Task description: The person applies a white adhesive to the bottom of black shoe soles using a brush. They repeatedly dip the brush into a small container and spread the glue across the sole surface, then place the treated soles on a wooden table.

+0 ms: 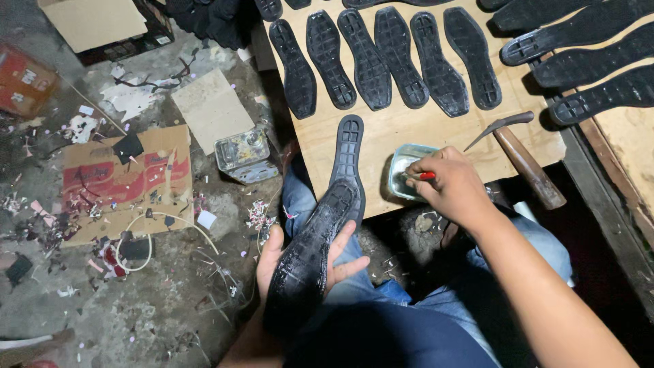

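Sole (327,232) in left hand (279,255) points heel-end up toward board (422,126).

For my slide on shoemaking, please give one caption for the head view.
Left hand holds black shoe; right hand dips red-handled brush into glass dish.
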Motion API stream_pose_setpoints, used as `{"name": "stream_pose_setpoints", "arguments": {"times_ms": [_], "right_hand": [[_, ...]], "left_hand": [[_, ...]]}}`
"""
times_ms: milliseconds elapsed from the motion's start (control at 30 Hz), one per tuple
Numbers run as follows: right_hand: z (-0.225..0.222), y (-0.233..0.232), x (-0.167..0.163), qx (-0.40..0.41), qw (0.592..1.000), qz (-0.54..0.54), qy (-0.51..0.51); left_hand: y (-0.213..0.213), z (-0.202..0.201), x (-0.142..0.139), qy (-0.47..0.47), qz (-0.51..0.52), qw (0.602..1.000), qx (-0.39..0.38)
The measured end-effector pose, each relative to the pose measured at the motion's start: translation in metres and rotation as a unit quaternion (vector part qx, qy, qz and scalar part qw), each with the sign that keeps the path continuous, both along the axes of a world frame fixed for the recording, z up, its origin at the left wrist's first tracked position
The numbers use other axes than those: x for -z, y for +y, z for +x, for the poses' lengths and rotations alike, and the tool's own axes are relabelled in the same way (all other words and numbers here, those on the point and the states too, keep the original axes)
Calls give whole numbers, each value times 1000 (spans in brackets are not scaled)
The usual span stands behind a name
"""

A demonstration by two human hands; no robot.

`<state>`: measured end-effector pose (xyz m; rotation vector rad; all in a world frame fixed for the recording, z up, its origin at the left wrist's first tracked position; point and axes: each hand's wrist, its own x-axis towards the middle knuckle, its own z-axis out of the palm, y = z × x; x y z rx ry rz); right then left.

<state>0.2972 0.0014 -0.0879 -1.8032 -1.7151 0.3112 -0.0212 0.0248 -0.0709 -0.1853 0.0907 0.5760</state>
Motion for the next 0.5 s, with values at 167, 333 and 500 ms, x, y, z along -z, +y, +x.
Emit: {"name": "stream_pose_setpoints", "arguments": {"times_ms": [167, 333, 500], "right_hand": [[5, -7, -3, -25, 999, 27, 18], [6, -24, -13, 78, 990, 84, 79], [-4, -58, -50, 120, 948, 32, 292]], "left_hand": [[-1, 1, -1, 10, 9, 1000, -28], [-5, 0, -8, 10, 48, 999, 0], [-10, 2, -25, -14, 87, 996, 26]]}}
